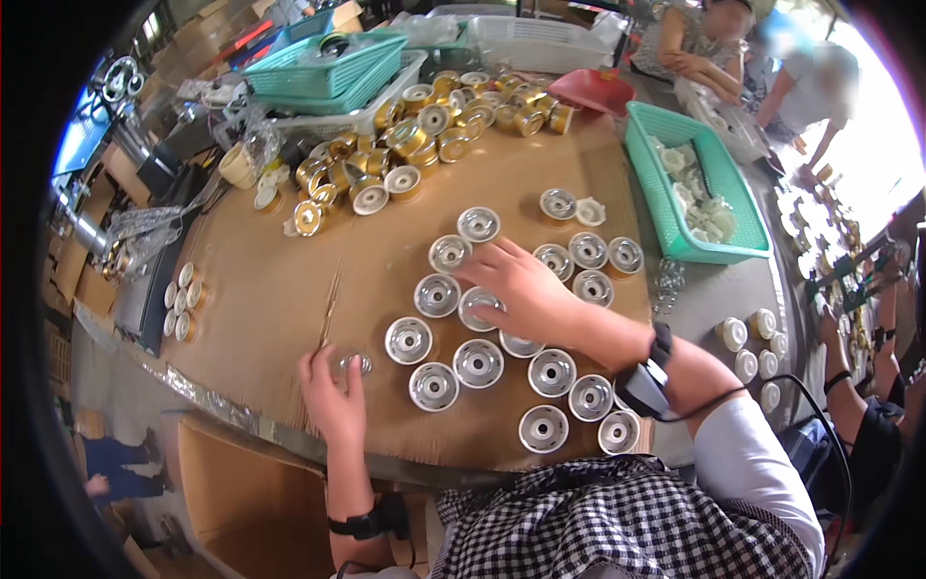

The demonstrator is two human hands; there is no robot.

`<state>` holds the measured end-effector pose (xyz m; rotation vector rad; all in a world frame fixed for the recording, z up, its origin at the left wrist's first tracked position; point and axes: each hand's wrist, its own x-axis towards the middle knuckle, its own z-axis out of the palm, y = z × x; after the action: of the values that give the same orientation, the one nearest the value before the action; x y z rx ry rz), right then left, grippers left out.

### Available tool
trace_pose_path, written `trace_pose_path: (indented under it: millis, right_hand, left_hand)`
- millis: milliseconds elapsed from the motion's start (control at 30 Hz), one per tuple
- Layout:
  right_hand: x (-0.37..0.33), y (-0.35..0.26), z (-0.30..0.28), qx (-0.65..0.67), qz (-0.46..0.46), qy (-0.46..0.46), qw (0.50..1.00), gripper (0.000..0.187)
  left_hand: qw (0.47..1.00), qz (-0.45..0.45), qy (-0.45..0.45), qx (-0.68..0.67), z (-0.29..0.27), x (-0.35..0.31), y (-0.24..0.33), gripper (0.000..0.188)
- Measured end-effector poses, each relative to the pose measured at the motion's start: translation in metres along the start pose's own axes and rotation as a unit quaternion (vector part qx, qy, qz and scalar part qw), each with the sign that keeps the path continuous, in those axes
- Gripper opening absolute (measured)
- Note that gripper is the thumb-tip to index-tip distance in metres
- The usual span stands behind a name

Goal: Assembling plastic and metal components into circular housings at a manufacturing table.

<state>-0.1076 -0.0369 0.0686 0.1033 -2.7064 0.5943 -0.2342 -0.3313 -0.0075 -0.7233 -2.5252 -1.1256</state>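
Observation:
My left hand (333,394) is at the near left of the cardboard-covered table, fingers curled around small clear ring-like pieces (355,365) beside the thumb. My right hand (526,289) reaches over a group of round cups with silvery insides and a central hole. Its fingertips come to the rim of one silvery cup (447,253), while the thumb sticks out apart over another cup (478,311) that the hand partly covers. Several more cups stand upright around it, such as a near-left cup (433,387). Whether the right fingers pinch anything small is hidden.
Gold round parts (424,135) lie heaped at the back. A green basket (743,253) with white pieces stands right, near clear rings (667,282) and white-topped parts (746,365). Teal baskets (333,92) and a red scoop (593,92) are behind. Other people work at the right.

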Motion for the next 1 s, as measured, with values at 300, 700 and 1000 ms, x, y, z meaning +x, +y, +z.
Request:
trace_pose_path:
  millis: [300,700,1000]
  right_hand:
    - [-0.171,-0.015,-0.082,0.052,0.184,0.094,0.977,0.023]
    - [-0.242,0.058,-0.123,0.023,0.412,0.115,0.904,0.03]
    - [-0.175,0.123,-0.089,-0.14,0.299,0.026,0.944,0.045]
  left_hand:
    - [0.791,0.294,-0.098,-0.527,-0.115,0.0,0.238,0.033]
    - [0.767,0.35,-0.238,-0.483,-0.134,-0.022,0.311,0.067]
    - [0.762,0.4,-0.097,-0.501,-0.101,-0.005,0.317,0.066]
